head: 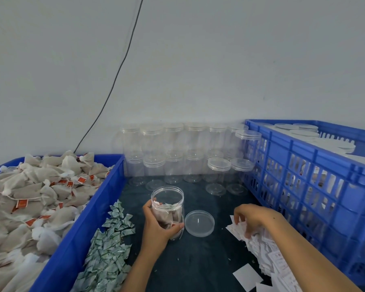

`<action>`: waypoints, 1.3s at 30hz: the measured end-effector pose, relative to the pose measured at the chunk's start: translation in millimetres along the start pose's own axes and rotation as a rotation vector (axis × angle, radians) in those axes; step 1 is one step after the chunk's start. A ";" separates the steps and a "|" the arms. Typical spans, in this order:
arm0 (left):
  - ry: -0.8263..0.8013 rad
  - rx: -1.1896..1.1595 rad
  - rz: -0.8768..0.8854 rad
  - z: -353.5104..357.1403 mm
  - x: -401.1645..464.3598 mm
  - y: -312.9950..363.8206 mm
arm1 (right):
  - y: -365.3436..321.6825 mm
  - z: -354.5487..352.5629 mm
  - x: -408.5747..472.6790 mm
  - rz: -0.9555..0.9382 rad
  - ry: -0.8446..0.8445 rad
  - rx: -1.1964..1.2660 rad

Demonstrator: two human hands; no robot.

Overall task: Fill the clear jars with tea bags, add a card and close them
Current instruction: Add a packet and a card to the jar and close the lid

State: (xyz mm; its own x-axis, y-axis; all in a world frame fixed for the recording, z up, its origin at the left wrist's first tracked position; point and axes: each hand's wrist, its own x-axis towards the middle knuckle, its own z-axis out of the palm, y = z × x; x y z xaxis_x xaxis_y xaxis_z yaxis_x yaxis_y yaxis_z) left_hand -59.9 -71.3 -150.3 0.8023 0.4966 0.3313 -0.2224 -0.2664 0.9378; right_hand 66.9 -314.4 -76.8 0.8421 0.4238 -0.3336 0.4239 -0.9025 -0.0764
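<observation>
Open jar (167, 209), part-filled with tea bags, stands near the middle of the dark tabletop (198, 253); the left hand (156, 224) holds it, fingers curled round its wall. Its lid (199, 223) lies flat just beside it on the right. The right hand (249, 218) rests on the card pile (263, 245) near the right edge; whether its fingers pinch a card cannot be told. Likely faults: several cards lifting together, or the light jar tipping if the hold slackens. Room is narrow: the tea-bag bin (89, 218) and loose sachets (108, 247) bound the left, the blue crate (303, 186) the right, the empty lidded jars (177, 157) the far edge.
</observation>
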 end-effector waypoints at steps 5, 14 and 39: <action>0.002 0.000 0.026 -1.5 -0.7 -2.8 | 7.8 0.4 3.4 -0.011 0.081 -0.002; 0.021 0.012 0.069 0.6 -3.1 -2.7 | -18.6 -27.0 -5.2 -0.300 0.452 0.453; -0.002 0.077 0.093 -0.5 -9.8 0.0 | -156.0 -41.5 -7.2 -0.323 0.603 0.067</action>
State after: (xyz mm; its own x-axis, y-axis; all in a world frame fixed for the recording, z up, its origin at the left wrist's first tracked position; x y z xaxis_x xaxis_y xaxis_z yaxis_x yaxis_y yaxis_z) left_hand -68.0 -75.8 -153.5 0.7810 0.4654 0.4165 -0.2532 -0.3738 0.8923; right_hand 8.6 -173.5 -23.6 0.7235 0.6240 0.2953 0.6800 -0.7180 -0.1488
